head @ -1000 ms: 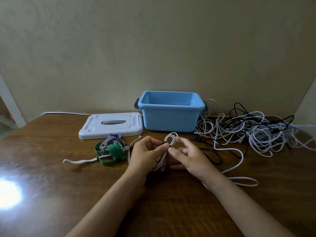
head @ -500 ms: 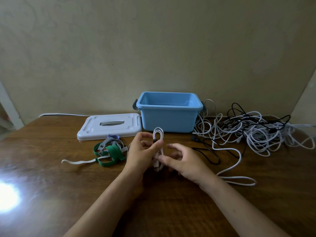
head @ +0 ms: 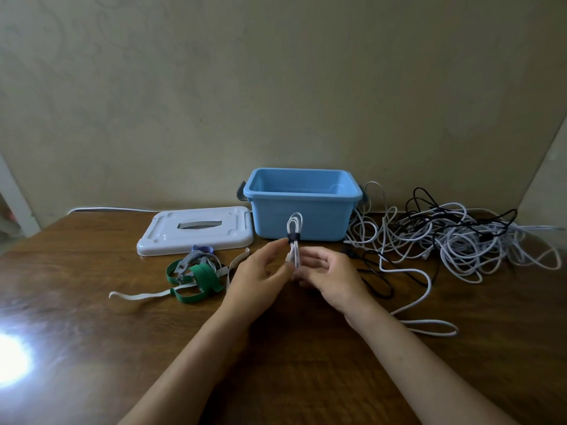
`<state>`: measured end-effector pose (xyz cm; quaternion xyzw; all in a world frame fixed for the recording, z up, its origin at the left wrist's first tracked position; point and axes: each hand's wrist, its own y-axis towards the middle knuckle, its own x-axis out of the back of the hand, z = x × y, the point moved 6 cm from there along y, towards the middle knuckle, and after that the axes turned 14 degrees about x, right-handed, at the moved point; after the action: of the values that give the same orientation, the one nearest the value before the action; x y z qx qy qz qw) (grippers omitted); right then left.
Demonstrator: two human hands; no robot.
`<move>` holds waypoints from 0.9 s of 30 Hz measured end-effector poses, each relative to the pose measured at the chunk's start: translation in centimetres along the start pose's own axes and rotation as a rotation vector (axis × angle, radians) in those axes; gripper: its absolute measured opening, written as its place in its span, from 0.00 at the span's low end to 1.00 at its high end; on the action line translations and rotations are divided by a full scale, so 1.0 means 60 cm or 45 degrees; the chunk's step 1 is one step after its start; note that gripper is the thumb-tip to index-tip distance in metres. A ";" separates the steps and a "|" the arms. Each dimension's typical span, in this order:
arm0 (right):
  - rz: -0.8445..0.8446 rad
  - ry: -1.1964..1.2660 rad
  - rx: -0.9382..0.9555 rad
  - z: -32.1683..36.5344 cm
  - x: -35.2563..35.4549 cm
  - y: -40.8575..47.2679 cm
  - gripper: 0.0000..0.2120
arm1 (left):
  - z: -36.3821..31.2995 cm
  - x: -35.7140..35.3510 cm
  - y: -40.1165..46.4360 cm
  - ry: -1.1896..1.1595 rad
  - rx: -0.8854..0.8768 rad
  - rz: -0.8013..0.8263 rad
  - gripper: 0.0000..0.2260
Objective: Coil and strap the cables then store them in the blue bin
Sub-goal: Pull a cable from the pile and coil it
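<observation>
Head view: both hands, left [head: 256,276] and right [head: 333,276], pinch coiled white cable [head: 294,237]; fingertips hidden.

Both hands' grip on strapped white cable coil [head: 294,240], upright before blue bin [head: 302,210]

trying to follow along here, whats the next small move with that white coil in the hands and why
Probably lift the coiled white cable forward and drop it into the blue bin. A dark strap already wraps the coil, both hands, left hand and right hand, hold it upright right before the open, seemingly empty bin.
</observation>
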<state>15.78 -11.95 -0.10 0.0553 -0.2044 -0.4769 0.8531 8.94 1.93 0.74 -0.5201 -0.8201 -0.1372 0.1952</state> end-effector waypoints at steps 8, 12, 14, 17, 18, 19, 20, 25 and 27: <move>-0.058 -0.448 0.118 0.013 0.052 0.007 0.12 | -0.007 0.000 -0.003 0.169 -0.086 -0.043 0.18; -0.058 -1.006 0.121 0.010 0.099 0.002 0.12 | -0.009 -0.004 -0.003 0.344 -0.164 -0.025 0.22; -0.045 -1.010 0.082 0.003 0.108 0.000 0.14 | -0.012 -0.016 -0.004 0.554 -0.265 -0.003 0.24; 0.098 -0.887 0.050 -0.005 0.091 -0.001 0.21 | -0.007 -0.037 -0.004 0.740 -0.293 0.096 0.25; 0.173 -0.883 0.046 -0.006 0.078 -0.002 0.23 | -0.004 -0.040 -0.004 0.765 -0.291 0.103 0.25; 0.237 -0.908 0.055 -0.004 0.065 -0.002 0.25 | -0.002 -0.042 -0.003 0.766 -0.288 0.104 0.26; 0.284 -0.952 0.067 -0.004 0.053 -0.001 0.27 | -0.001 -0.043 -0.002 0.749 -0.274 0.108 0.26; 0.449 -0.964 0.179 0.000 0.005 0.006 0.31 | -0.004 -0.038 0.000 0.676 -0.184 0.046 0.23; 0.495 -0.911 0.231 0.002 -0.006 0.005 0.31 | -0.010 -0.024 0.000 0.631 -0.174 -0.070 0.19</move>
<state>15.82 -11.48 0.02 -0.0786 -0.5357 -0.2762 0.7941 9.60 0.52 0.58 -0.4600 -0.7500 -0.3208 0.3507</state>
